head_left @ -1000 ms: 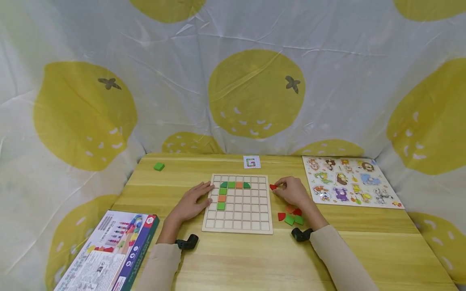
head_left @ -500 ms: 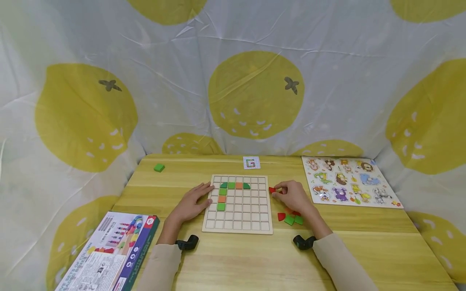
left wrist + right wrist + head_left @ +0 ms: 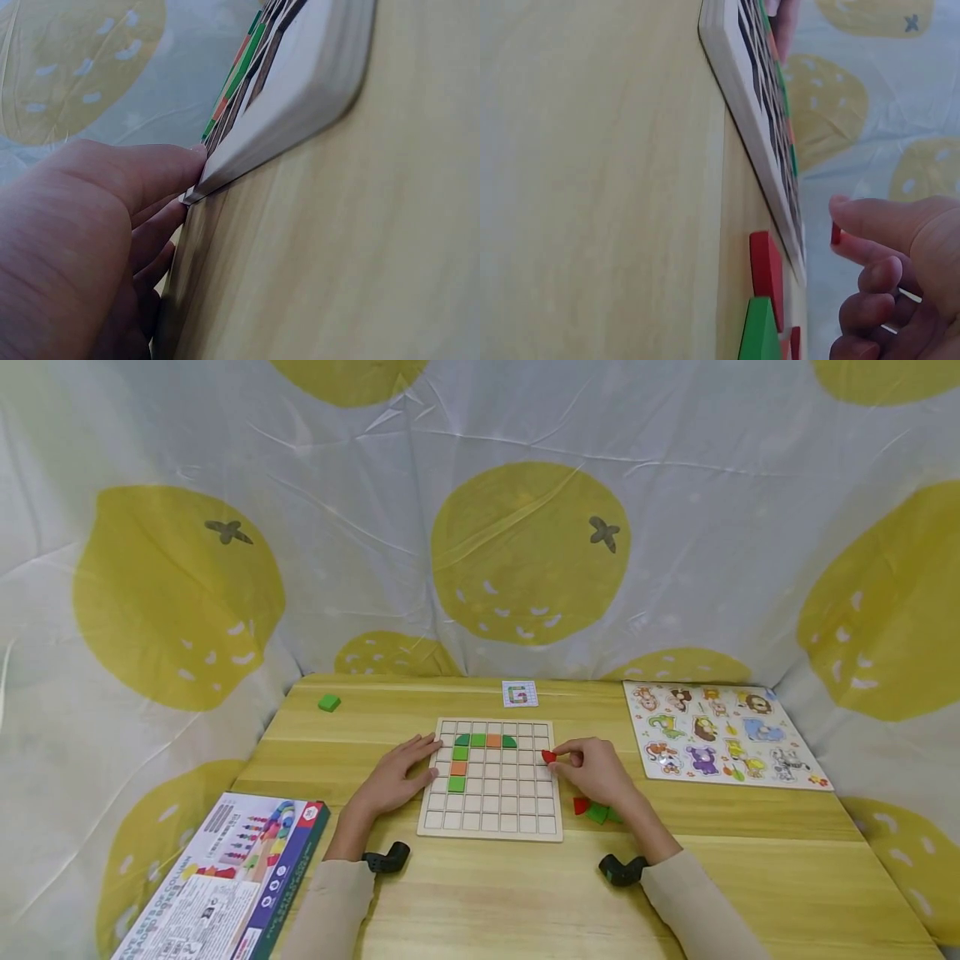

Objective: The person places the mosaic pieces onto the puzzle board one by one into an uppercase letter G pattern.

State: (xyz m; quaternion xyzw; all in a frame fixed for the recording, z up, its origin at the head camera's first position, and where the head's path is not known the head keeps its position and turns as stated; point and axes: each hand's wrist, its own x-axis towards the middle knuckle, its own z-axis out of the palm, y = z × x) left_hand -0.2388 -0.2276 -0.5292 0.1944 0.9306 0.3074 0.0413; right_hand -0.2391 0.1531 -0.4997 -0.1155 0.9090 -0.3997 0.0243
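The right hand [image 3: 596,770] pinches the red piece [image 3: 549,757] between thumb and finger, lifted at the right border of the board [image 3: 487,837]; held by its rim, the piece has its flat face left free. The left hand [image 3: 393,781], with fingers extended, rests on the board's left edge, probably for keeping it steady. The card [image 3: 519,694] lies beyond the board, perhaps for easy looking. Loose tiles [image 3: 597,812] lie right of the board, which seems convenient for the right hand.
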